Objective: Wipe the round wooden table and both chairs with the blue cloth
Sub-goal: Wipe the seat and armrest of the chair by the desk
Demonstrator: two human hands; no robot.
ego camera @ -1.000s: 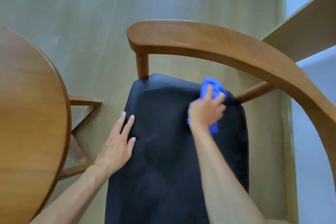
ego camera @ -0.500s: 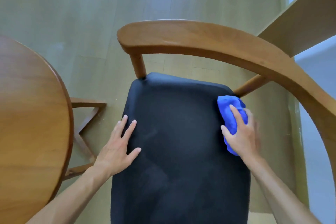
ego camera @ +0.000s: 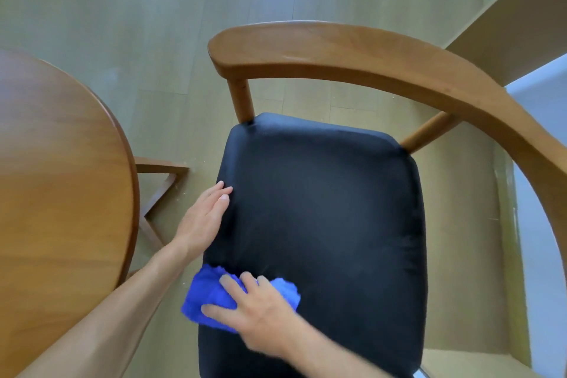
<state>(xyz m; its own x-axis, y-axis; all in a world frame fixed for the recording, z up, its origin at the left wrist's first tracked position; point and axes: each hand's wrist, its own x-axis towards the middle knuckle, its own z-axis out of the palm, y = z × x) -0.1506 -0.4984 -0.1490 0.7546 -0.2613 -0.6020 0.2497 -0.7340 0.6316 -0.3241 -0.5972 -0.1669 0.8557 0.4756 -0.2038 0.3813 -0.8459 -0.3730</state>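
Now our right hand [ego camera: 260,313] presses the cloth [ego camera: 211,294] flat-fingered at the seat's [ego camera: 322,209] near-left corner; unwiped seat lies rightward, left hand [ego camera: 204,218] spread beside.

Bright, even daylight, pale bluish glow at the far right edge, soft sheen on the round table top [ego camera: 61,193] and the chair's curved backrest [ego camera: 352,52], faint shadows, wide-angle bending of straight lines toward the edges, slight motion blur on the right hand [ego camera: 260,313].
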